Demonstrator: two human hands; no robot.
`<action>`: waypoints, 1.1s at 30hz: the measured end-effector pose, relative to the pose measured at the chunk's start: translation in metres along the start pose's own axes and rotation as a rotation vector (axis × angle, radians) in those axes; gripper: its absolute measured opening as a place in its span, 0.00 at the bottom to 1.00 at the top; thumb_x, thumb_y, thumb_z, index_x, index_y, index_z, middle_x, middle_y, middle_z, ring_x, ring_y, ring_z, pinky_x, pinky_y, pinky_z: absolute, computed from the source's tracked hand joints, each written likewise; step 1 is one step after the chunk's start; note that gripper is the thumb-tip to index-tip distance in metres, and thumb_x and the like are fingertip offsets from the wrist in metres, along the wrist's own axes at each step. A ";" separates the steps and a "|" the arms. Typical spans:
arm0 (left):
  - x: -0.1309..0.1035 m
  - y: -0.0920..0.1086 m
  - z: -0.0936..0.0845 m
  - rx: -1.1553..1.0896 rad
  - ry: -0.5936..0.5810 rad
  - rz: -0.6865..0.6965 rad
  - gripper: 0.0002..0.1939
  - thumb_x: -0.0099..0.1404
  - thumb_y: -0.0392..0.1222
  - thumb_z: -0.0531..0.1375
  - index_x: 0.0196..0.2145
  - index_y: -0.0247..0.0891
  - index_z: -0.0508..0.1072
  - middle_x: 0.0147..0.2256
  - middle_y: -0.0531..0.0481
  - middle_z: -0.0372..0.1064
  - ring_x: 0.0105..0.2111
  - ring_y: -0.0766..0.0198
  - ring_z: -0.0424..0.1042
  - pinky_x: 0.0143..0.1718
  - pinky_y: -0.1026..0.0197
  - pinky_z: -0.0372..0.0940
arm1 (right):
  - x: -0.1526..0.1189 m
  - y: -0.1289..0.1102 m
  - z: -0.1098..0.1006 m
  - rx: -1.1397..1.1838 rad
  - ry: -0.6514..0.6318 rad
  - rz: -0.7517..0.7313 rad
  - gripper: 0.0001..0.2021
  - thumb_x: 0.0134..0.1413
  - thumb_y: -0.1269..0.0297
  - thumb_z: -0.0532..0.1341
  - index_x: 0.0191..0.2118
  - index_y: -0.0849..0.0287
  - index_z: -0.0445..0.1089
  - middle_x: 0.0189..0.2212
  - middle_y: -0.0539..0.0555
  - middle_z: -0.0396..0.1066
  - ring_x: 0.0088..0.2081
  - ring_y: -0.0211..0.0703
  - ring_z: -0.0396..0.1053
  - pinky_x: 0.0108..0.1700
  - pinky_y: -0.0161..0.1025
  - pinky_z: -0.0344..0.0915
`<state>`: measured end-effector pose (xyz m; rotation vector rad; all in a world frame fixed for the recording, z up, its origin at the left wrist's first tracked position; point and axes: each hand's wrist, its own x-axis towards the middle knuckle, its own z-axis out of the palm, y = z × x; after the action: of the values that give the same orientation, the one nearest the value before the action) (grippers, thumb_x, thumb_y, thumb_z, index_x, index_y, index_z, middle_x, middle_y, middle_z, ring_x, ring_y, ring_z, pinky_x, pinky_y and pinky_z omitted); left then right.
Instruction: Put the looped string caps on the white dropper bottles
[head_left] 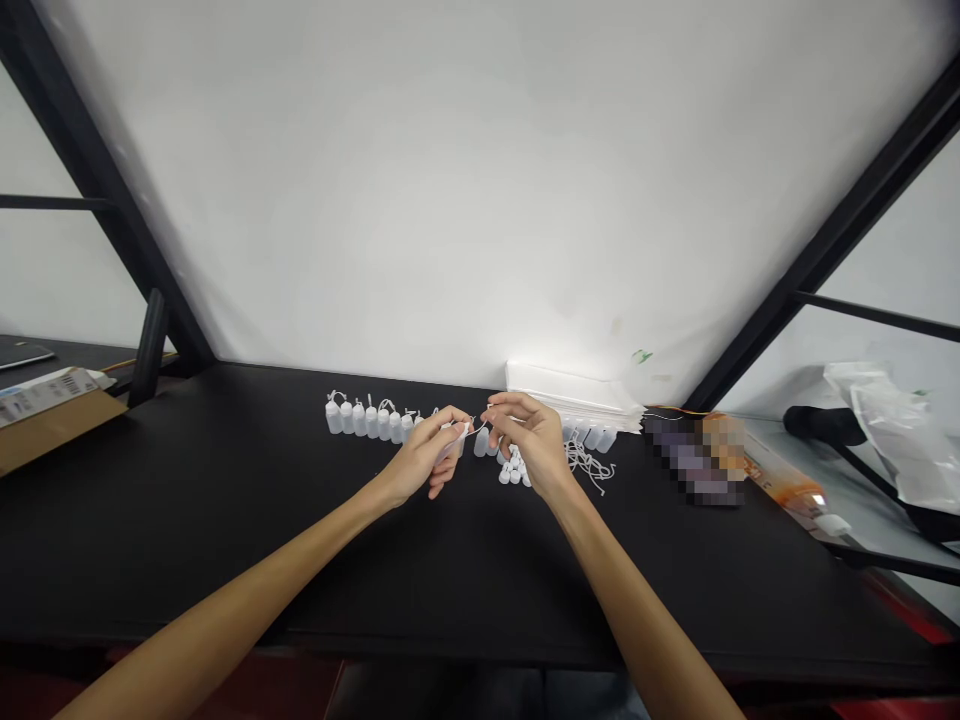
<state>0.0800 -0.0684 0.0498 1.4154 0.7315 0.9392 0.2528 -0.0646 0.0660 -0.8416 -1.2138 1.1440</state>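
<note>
Over the black table, my left hand is closed around a small white plastic bottle, which the fingers partly hide. From the bottle's top a thin white cord runs across to my right hand, whose thumb and fingers pinch it. Left of my hands stands a row of several white bottles with cord on their tops. Below my right hand lies a cluster of white caps. Just right of it is a tangle of loose white cords. More bottles stand behind, partly covered by my right hand.
A stack of white sheets lies against the wall at the back. To the right are a blurred dark item and an orange package. A cardboard box sits at the left. Black slanted frame bars flank the table.
</note>
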 end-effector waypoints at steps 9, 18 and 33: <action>0.000 -0.003 -0.001 0.062 0.097 0.098 0.14 0.67 0.53 0.55 0.34 0.38 0.65 0.13 0.65 0.43 0.11 0.76 0.42 0.10 0.73 0.48 | -0.002 0.003 0.003 -0.035 -0.107 0.024 0.11 0.45 0.59 0.69 0.33 0.61 0.75 0.27 0.53 0.74 0.21 0.36 0.69 0.17 0.30 0.58; 0.000 -0.003 -0.002 0.074 0.085 0.112 0.14 0.66 0.52 0.56 0.33 0.38 0.66 0.13 0.65 0.43 0.11 0.76 0.41 0.10 0.72 0.46 | -0.005 0.004 0.008 -0.024 -0.175 0.048 0.13 0.46 0.55 0.69 0.33 0.60 0.74 0.28 0.53 0.73 0.24 0.36 0.69 0.18 0.30 0.60; 0.000 -0.001 -0.004 0.050 0.052 0.105 0.13 0.66 0.51 0.56 0.32 0.37 0.67 0.13 0.64 0.42 0.13 0.76 0.40 0.12 0.71 0.40 | -0.007 0.007 0.008 0.005 -0.209 0.059 0.12 0.48 0.57 0.68 0.33 0.60 0.73 0.27 0.52 0.72 0.26 0.37 0.69 0.19 0.30 0.61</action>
<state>0.0768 -0.0664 0.0490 1.4897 0.7292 1.0485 0.2442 -0.0699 0.0593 -0.7726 -1.3631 1.3072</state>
